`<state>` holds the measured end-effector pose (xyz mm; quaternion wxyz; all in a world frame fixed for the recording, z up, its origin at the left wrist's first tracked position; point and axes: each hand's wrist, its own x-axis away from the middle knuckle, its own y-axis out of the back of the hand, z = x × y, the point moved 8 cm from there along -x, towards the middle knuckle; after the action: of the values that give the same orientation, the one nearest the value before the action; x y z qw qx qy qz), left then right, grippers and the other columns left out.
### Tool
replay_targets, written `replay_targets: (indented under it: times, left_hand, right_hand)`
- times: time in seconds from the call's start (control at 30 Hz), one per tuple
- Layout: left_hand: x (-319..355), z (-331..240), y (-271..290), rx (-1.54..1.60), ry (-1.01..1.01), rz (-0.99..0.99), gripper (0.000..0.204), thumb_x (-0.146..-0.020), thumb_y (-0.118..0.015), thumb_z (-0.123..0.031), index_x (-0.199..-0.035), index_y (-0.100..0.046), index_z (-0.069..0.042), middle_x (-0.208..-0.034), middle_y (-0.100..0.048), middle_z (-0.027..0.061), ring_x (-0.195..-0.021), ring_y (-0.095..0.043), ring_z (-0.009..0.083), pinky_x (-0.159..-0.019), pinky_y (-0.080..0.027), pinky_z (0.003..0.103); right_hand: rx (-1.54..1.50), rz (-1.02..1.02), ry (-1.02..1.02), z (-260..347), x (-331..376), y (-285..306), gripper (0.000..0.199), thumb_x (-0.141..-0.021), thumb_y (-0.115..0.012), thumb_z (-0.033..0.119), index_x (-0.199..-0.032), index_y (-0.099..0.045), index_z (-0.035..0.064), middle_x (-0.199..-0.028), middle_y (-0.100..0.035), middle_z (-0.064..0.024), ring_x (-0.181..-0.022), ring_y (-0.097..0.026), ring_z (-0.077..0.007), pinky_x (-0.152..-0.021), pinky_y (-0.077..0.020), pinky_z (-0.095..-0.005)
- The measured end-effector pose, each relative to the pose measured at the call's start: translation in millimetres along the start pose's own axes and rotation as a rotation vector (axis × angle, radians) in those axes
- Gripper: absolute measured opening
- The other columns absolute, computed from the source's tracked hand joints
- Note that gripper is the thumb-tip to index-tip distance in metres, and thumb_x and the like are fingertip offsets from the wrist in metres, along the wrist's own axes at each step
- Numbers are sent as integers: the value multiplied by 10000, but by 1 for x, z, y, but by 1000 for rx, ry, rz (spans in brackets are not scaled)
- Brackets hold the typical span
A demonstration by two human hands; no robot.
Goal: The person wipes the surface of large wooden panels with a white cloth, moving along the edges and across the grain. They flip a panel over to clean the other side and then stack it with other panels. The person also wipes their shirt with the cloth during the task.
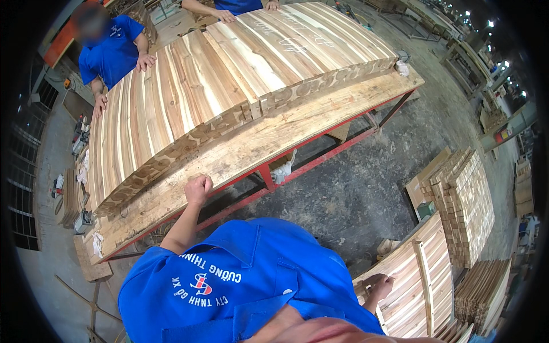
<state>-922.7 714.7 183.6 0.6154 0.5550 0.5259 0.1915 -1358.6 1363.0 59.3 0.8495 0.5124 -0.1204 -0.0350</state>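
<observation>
My left hand [198, 189] is closed in a fist at the near edge of a long workbench [274, 131] with a wooden top; nothing shows in it. In front of it, two thick, striped wooden panels [171, 97] lie end to end on the bench, with a small step where they meet. The right-hand one [303, 46] carries pale handwriting. Low on the right, my right hand [380, 287] has curled fingers and no visible object. It is over or beside a striped board [409, 274]; whether it touches the board I cannot tell.
A co-worker in blue [111, 51] rests both hands on the left panel. Another person's hands [224, 15] are at the far edge of the right one. A stack of wood blocks [466, 206] stands right. The bench has a red frame [266, 176]; a white rag [283, 170] hangs beneath.
</observation>
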Motion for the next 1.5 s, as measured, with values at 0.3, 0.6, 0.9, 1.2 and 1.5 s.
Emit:
replay_targets:
  times: [0.3,0.6,0.9,1.2,1.5]
  left_hand:
    - [0,0,-1,-19,-10,2,221,-799,-615,-235,-622,-559,-113,-654,-615,101,-622,-596,320,-560,-463,445]
    - [1,3,-2,0,-1,17,195,-784,-616,-226,-630,-559,-121,-653,-614,101,-623,-602,315,-570,-462,439]
    - [1,1,-1,-2,-6,3,201,-781,-616,-214,-616,-555,-118,-639,-607,108,-620,-604,312,-568,-462,434]
    - [0,-2,0,-20,-10,-20,234,-794,-612,-216,-599,-552,-101,-628,-599,121,-624,-588,325,-563,-457,449]
    - [-3,-6,-4,-46,-6,23,272,-827,-607,-260,-607,-559,-106,-618,-572,139,-607,-564,349,-547,-444,462]
  right_hand:
    - [12,-16,6,6,4,4,343,-890,-528,320,-824,-583,-13,-754,-628,-185,-692,-581,-377,-685,-459,-472]
    - [25,-18,4,7,5,4,351,-889,-525,333,-834,-583,-9,-759,-631,-195,-706,-589,-386,-685,-461,-481]
    - [24,-28,16,6,3,3,358,-883,-526,344,-826,-578,-6,-770,-633,-201,-719,-593,-394,-687,-461,-488]
    - [0,-49,-1,9,6,6,322,-891,-558,297,-782,-561,-6,-747,-613,-182,-695,-571,-367,-686,-458,-460]
    - [28,-57,-10,6,7,10,336,-894,-505,295,-1017,-641,14,-923,-659,-222,-898,-629,-389,-799,-472,-468]
